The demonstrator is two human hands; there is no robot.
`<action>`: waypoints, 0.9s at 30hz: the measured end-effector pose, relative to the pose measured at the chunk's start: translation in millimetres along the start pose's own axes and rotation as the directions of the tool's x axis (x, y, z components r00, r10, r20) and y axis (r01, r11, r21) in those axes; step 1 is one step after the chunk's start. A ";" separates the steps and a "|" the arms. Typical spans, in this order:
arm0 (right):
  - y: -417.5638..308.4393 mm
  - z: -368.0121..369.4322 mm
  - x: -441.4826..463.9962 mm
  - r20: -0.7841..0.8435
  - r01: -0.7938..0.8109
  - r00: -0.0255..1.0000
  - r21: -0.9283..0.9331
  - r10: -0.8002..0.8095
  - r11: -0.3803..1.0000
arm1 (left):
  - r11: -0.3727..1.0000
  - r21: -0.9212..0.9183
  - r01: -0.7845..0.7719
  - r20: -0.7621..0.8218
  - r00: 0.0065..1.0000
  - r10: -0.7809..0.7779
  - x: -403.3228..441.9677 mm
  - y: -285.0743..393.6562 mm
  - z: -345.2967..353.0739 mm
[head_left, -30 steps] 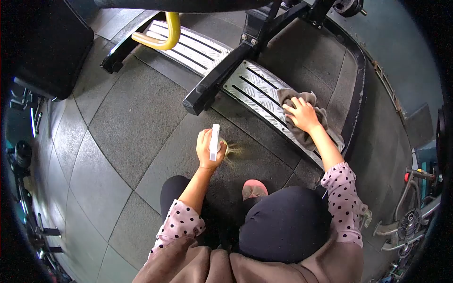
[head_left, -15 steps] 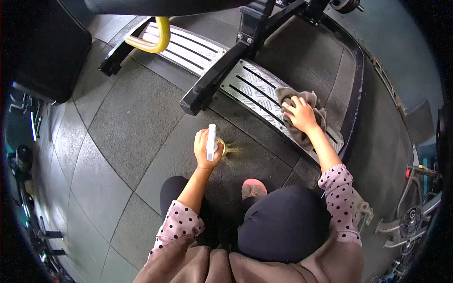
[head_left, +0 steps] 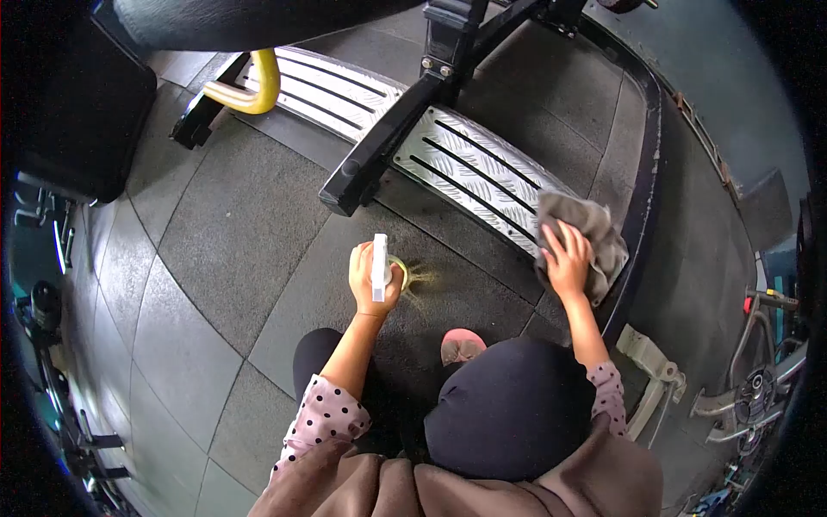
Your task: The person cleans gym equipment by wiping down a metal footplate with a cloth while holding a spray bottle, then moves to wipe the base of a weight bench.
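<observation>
My left hand (head_left: pixel 373 280) is wrapped round a spray bottle (head_left: pixel 380 269) with a white top. Its lower part looks clear and yellowish and is mostly hidden beneath the hand. Over at the right, my right hand (head_left: pixel 568 258) presses a grey-brown cloth (head_left: pixel 586 222) against the near right end of a silver tread-patterned metal footplate (head_left: pixel 482 168). The fingers lie bent over the cloth, which covers that end of the plate. Black slots run along the plate's length.
A black frame beam (head_left: pixel 379 146) crosses the footplate, and a curved black rail (head_left: pixel 652 164) bounds it on the right. A yellow handle (head_left: pixel 269 86) hangs at upper left. Dark rubber tiles (head_left: pixel 241 207) form the floor; a cream metal part (head_left: pixel 650 362) stands at right.
My right hand and the cloth have slid right and toward me along the footplate, baring more of its surface. My left hand stays nearly still with the spray bottle. The view has shifted slightly.
</observation>
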State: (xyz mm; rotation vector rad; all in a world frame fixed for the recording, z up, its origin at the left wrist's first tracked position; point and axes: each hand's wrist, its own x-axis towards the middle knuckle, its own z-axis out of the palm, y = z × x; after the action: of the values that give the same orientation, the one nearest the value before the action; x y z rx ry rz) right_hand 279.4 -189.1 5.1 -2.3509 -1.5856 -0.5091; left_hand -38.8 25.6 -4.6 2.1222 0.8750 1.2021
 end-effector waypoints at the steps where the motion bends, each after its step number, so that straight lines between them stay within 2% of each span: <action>1: -15.7 9.8 17.1 -0.009 0.031 0.999 0.030 -0.030 0.999 | 1.000 0.006 -0.002 0.006 1.000 0.002 -0.4 -0.5 -0.8; 2: -31.4 21.8 36.1 -0.017 0.052 0.999 0.056 -0.051 0.997 | 0.999 -0.003 0.035 0.014 0.999 -0.035 -1.1 0.1 -1.0; 5: -76.7 57.1 93.0 -0.080 0.144 0.988 0.126 -0.135 0.981 | 0.999 0.027 0.018 -0.010 1.000 -0.018 -6.6 -8.8 0.6; 6: -88.2 65.0 108.8 -0.066 0.191 0.981 0.150 -0.183 0.970 | 0.999 0.012 0.035 -0.008 0.999 -0.035 -10.7 -15.0 2.5; 9: -99.2 77.2 121.5 -0.063 0.204 0.979 0.175 -0.196 0.963 | 0.997 0.000 0.078 0.035 0.996 -0.078 -13.4 -19.3 1.7; 10: -93.8 74.0 117.7 0.015 0.181 0.982 0.198 -0.188 0.963 | 0.996 -0.014 0.089 0.038 0.995 -0.089 -13.7 -18.8 2.6; 12: -80.3 61.9 101.5 0.034 0.125 0.991 0.149 -0.131 0.981 | 0.993 -0.035 0.117 0.038 0.993 -0.115 -14.1 -18.9 1.7; 14: -64.3 47.7 79.0 0.099 0.027 0.994 0.103 -0.038 0.994 | 0.998 -0.011 0.061 0.027 0.998 -0.061 -14.4 -21.7 1.3; 16: -45.1 30.3 50.3 0.051 -0.083 0.995 0.055 0.081 0.995 | 0.999 0.035 0.018 0.041 0.999 -0.019 -13.0 -19.3 -0.6; 20: -20.4 -0.3 -21.6 0.043 -0.284 0.957 -0.060 0.286 0.957 | 0.999 -0.004 0.043 0.035 0.998 -0.043 -13.2 -17.6 1.6; 22: -14.8 -4.5 -45.4 0.056 -0.321 0.944 -0.074 0.325 0.944 | 0.996 -0.052 0.069 0.020 0.997 -0.069 -13.0 -18.4 3.2; 23: -12.5 -2.8 -51.7 0.066 -0.329 0.941 -0.071 0.333 0.942 | 0.999 -0.016 0.048 0.023 0.999 -0.048 -12.8 -19.9 2.8; 25: -17.2 -2.2 -38.7 0.060 -0.338 0.936 -0.118 0.347 0.934 | 0.999 0.054 0.006 0.040 0.999 -0.008 -12.1 -20.5 0.9; 27: -14.7 -1.0 -12.5 0.062 -0.315 0.943 -0.140 0.326 0.939 | 0.999 -0.009 0.050 0.045 0.998 -0.049 -10.7 -17.5 0.4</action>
State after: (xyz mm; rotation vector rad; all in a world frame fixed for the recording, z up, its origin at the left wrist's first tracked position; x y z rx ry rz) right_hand 261.3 -194.5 1.0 -2.6910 -1.1934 -0.4540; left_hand -47.3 28.6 -23.0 2.0990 0.8950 1.1275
